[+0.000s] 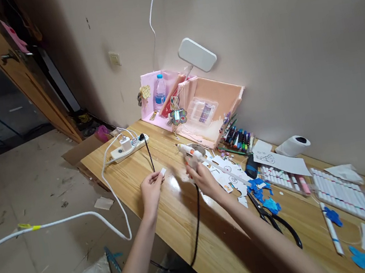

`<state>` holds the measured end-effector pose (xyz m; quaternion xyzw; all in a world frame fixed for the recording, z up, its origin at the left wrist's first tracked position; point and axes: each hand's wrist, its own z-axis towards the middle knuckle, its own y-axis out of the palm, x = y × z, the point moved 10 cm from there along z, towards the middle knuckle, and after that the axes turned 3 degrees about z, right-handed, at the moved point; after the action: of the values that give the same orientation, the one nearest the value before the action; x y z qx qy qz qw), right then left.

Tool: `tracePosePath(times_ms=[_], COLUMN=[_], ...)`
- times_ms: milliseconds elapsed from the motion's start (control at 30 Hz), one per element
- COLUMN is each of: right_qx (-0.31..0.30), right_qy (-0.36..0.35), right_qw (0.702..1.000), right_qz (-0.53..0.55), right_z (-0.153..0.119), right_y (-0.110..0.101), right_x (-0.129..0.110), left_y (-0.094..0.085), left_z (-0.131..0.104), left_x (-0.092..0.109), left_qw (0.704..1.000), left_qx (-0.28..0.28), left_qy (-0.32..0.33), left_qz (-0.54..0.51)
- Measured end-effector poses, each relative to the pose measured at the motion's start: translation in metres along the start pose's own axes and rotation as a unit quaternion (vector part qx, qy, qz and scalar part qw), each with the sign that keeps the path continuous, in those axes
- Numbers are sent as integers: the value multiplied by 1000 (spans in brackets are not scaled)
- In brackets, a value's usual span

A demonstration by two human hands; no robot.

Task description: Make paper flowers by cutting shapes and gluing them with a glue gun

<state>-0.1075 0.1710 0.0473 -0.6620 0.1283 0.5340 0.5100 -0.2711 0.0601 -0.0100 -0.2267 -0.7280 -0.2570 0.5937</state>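
Observation:
My right hand (203, 179) is wrapped round the handle of a white and orange hot glue gun (191, 151), its nozzle pointing up and to the left. A long glue stick (232, 173) sticks out of the back, and a black cord (198, 217) hangs from the grip. To the left, my left hand (152, 192) pinches a small white piece of paper (163, 172) between thumb and fingers, just above the wooden table (177, 211). The nozzle and the paper piece are apart.
A power strip (129, 148) with plugs lies at the table's left edge. Behind stand a pink box shelf (220, 89) and a bottle (160, 89). Paper cutouts (226, 171), black scissors (273, 219), blue scraps (271, 205) and marker sets (344, 194) spread to the right.

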Motion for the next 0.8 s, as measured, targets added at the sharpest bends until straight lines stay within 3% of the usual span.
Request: tracePosePath(times_ms=[100,200,300,500,800], right_qx=[-31,-81,-79,-56,-28], right_qy=[9,22,37,55,32], right_qw=[999,996,995,996,999], right_qz=[-6,22,40,32,0], right_z=[-43,-79,-102,-121,-128], right_y=[-24,-33,-44,-60,-74], right_x=[13,21,27,34,30], left_y=[16,36,58,92,105], left_z=[-5,-16,-29,-51,-64], left_x=[0,1,2,9,18], left_qw=[999,998,993,982,976], left_qx=[-31,-67,-107,-170,-186], left_qy=[4,8,12,32,53], left_qz=[8,21,37,73,101])
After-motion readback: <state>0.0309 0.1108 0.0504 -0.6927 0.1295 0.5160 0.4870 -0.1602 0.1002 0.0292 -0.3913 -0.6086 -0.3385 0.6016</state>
